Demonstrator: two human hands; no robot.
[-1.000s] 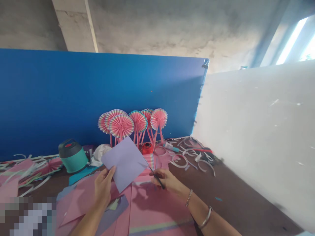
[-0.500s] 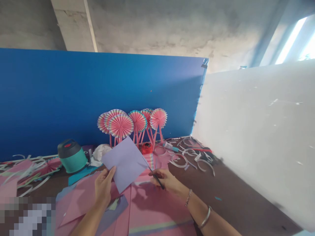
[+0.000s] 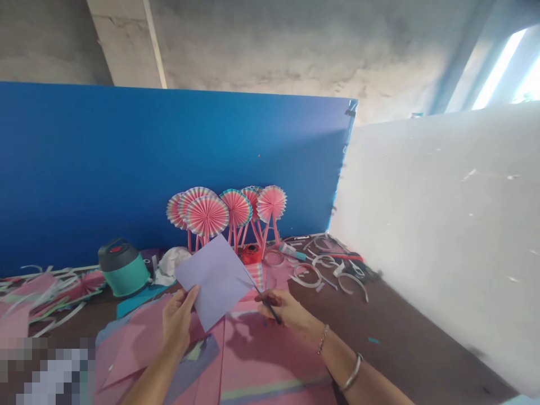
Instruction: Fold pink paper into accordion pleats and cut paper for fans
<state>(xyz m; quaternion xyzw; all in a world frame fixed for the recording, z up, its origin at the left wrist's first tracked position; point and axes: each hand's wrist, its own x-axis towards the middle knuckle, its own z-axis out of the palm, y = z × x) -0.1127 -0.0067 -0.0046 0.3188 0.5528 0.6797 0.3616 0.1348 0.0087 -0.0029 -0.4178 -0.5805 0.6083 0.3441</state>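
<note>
A square of lavender paper (image 3: 216,281) is held up and tilted over the work surface. My left hand (image 3: 179,315) pinches its lower left edge, thumb on top. My right hand (image 3: 282,308) is closed around a pair of dark-handled scissors (image 3: 272,310), whose blades point up and left and meet the paper's right corner. Below both hands lie pink paper sheets (image 3: 270,354), one with a pastel-striped edge. A purple scrap (image 3: 198,365) rests on the sheets beside my left forearm.
Pink pleated paper fans (image 3: 207,216) stand against the blue partition (image 3: 126,157). A teal-and-dark container (image 3: 124,270) sits left, near crumpled white paper (image 3: 172,264) and paper strips. To the right lie white curled strips (image 3: 307,275) and a glue tube (image 3: 292,251); a white partition (image 3: 439,225) borders that side.
</note>
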